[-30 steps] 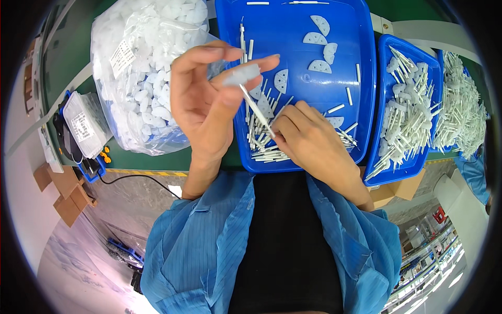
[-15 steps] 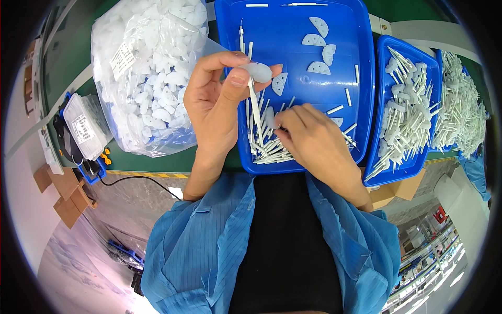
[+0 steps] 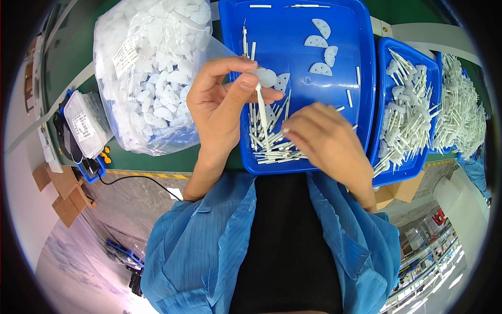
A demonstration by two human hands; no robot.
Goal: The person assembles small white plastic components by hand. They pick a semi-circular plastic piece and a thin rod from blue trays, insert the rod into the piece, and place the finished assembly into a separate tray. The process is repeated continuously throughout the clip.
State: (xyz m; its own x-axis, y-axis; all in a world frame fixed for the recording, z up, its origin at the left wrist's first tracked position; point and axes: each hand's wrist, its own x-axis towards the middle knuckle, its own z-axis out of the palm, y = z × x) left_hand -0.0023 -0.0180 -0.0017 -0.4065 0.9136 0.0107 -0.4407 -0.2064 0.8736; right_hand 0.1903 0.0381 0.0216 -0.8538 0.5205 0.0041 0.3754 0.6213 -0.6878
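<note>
My left hand (image 3: 219,99) pinches a white half-round plastic piece (image 3: 265,78) between thumb and fingers. A thin white stick (image 3: 263,112) hangs down from that piece over the blue tray (image 3: 319,97). Lower and to the right, my right hand (image 3: 327,138) hovers above the tray with its fingers drawn together; a small white end shows at the fingertips, too little to identify. Many loose white sticks (image 3: 277,156) lie along the tray's near left part. Several half-round pieces with small holes (image 3: 320,69) rest farther back in it.
A clear bag of white half-round pieces (image 3: 157,99) stands left of the tray. To the right, a smaller blue tray (image 3: 374,157) holds assembled pieces with sticks, and another heap (image 3: 460,110) lies beyond. A white box (image 3: 86,125) sits at the far left.
My right hand has lifted slightly and shifted right, away from the loose sticks. A half-round piece near its fingers is no longer seen there. My left hand keeps its hold, moved a little right.
</note>
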